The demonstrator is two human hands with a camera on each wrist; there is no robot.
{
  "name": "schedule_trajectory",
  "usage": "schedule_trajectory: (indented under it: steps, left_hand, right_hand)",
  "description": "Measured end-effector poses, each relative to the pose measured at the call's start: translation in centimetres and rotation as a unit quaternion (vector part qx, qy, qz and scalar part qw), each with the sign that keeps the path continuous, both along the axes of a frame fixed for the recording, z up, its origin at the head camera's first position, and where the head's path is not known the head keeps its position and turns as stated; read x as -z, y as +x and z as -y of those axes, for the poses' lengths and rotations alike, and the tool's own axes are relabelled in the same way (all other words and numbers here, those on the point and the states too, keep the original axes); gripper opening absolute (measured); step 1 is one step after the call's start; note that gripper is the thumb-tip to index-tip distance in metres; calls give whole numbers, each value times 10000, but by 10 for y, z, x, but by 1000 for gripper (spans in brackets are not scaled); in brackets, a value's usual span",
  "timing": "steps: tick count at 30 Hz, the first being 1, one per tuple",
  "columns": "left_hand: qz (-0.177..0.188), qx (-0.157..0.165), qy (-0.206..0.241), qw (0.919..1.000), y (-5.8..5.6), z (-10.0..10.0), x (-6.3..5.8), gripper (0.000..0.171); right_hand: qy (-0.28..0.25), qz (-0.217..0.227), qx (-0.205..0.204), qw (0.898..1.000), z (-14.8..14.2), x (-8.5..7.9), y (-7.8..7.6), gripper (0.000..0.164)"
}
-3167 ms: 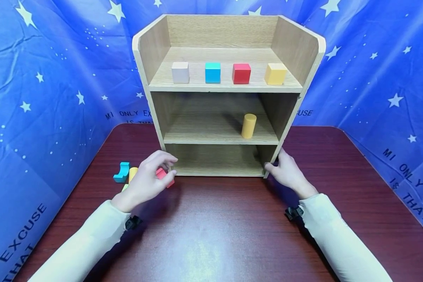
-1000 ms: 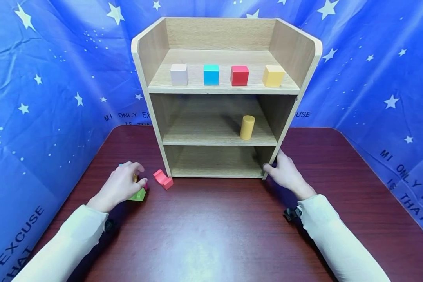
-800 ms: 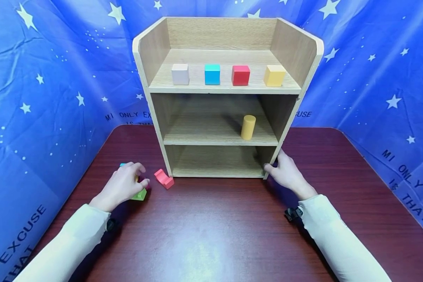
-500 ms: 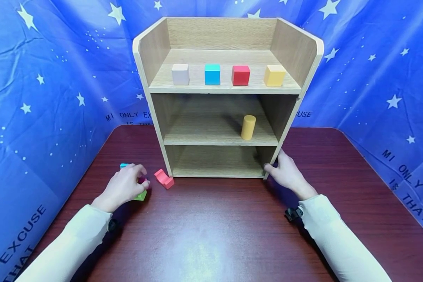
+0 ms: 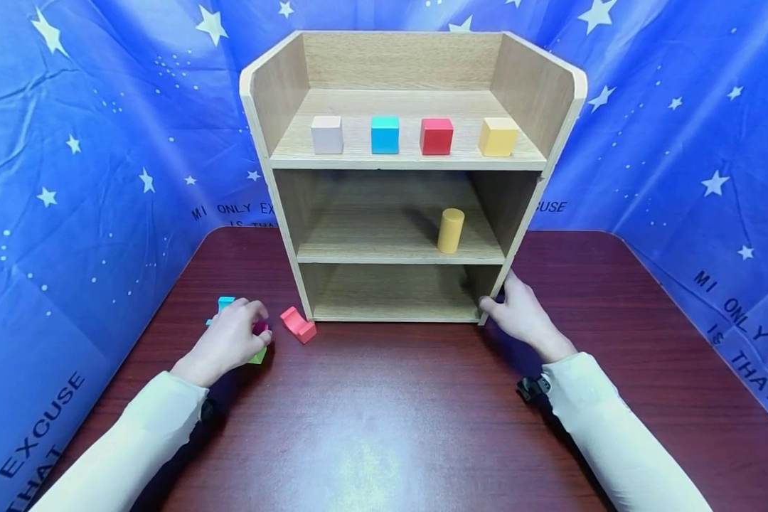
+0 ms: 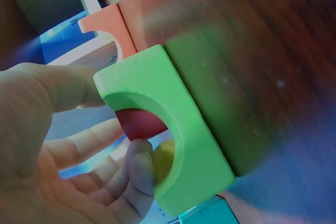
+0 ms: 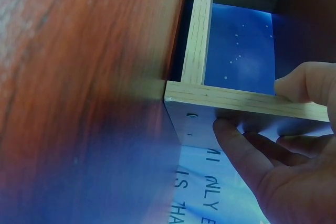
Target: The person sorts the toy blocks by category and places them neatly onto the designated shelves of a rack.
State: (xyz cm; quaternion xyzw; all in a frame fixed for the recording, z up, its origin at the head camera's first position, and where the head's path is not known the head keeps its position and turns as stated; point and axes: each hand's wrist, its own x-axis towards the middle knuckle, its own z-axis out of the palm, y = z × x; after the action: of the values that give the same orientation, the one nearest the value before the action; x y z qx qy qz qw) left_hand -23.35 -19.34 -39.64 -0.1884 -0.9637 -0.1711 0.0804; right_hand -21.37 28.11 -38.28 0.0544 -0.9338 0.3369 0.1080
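Observation:
My left hand (image 5: 227,341) is over a small group of toy blocks left of the shelf, fingers curved. Its thumb and fingertips are around a dark red block (image 6: 139,123); whether they pinch it I cannot tell. A green arch block (image 6: 181,140) stands closest to the left wrist camera. Behind it, a yellow piece (image 6: 164,158) shows beside a fingertip. A blue arch block (image 5: 225,303) lies partly under the hand. My right hand (image 5: 526,316) grips the wooden shelf's side panel (image 7: 236,100) low down, thumb inside, fingers outside.
The three-tier wooden shelf (image 5: 400,163) bears a white cube (image 5: 328,136), a blue cube (image 5: 385,136), a red cube (image 5: 436,138) and a yellow cube (image 5: 498,138) on top. A yellow cylinder (image 5: 451,231) stands mid-tier. A pink-red arch block (image 5: 298,326) lies by its left foot.
My left hand has moved left from beside the pink-red arch block to the block group, then slightly right over it, uncovering more of the blue block. The right hand keeps its grip.

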Motion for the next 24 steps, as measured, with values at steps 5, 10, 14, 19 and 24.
schedule_trajectory:
  steps: [5, 10, 14, 19, 24]
  left_hand:
    - [94, 7, -98, 9999, 0, -2, 1, 27]
    - [278, -54, -146, 9995, -1, -3, 3, 28]
    - [270, -32, -121, 9996, -1, -3, 2, 27]
    - [150, 54, -48, 9999, 0, -3, 1, 26]
    - [132, 70, 18, 9999, 1, -4, -2, 26]
  right_hand:
    - [-8, 9, -19, 10000, 0, 0, -1, 42]
    - [-2, 33, -20, 10000, 0, 0, -1, 43]
    - [-2, 66, 0, 10000, -1, 1, -1, 44]
    - [10, 77, 32, 10000, -2, 1, -2, 44]
    - [6, 76, 35, 10000, -2, 2, -2, 42]
